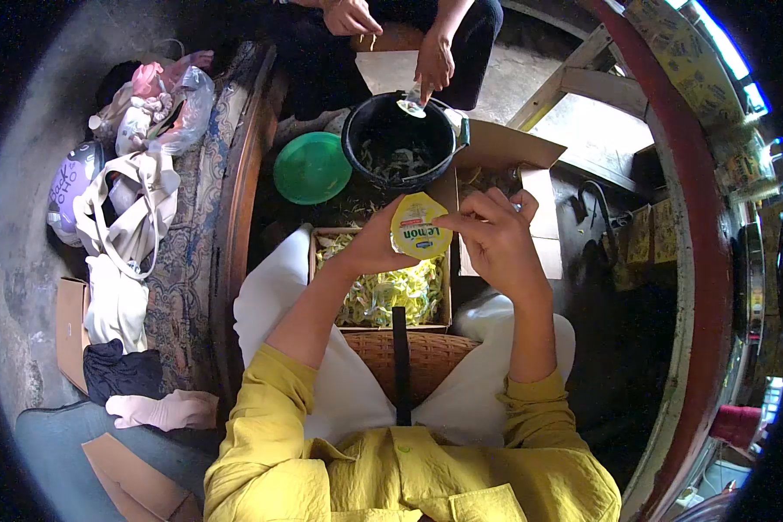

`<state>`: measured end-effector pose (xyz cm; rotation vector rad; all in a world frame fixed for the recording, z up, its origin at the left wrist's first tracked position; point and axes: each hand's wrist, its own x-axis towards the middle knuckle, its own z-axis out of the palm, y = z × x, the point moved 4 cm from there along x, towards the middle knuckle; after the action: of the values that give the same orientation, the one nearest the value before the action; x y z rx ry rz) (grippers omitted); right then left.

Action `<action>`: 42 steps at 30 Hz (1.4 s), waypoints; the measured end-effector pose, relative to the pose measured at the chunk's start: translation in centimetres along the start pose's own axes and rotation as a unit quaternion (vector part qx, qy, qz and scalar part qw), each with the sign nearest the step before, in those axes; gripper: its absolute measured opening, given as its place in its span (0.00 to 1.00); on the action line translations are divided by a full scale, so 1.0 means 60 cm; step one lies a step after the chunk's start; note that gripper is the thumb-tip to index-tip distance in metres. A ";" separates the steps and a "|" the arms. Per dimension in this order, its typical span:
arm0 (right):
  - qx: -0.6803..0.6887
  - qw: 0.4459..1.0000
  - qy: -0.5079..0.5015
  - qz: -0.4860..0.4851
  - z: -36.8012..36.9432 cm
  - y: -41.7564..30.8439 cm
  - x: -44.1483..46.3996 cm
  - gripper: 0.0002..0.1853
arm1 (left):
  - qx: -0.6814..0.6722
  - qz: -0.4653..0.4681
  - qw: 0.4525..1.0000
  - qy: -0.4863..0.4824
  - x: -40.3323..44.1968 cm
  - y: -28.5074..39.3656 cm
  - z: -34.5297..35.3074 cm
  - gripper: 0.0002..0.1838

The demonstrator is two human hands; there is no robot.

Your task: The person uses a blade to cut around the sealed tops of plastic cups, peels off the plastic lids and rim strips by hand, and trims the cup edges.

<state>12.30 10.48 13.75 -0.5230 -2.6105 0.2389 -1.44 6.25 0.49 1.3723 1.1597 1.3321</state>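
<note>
My left hand is wrapped around a plastic cup with a yellow printed foil lid reading "Lemon"; the lid faces up toward me. At the lid's right edge, the fingertips of my right hand meet the rim, its fingers curled. A small shiny bit shows at the right hand's knuckles; I cannot make out what it is. Below the cup, between my knees, a cardboard box holds a heap of yellow-green strips.
Beyond the cup stands a black bucket with scraps inside, beside a green basin. Opposite me, another person's hand holds a small cup over the bucket. An open carton lies right; bags lie left.
</note>
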 end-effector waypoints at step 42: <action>-0.059 0.997 -0.037 0.017 0.006 0.006 -0.007 0.12 | 0.047 0.002 0.999 0.004 -0.005 0.024 0.002 0.38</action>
<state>12.57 10.60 13.19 -0.6094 -2.7010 0.1175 -1.22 5.69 1.87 1.4380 1.2401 1.3010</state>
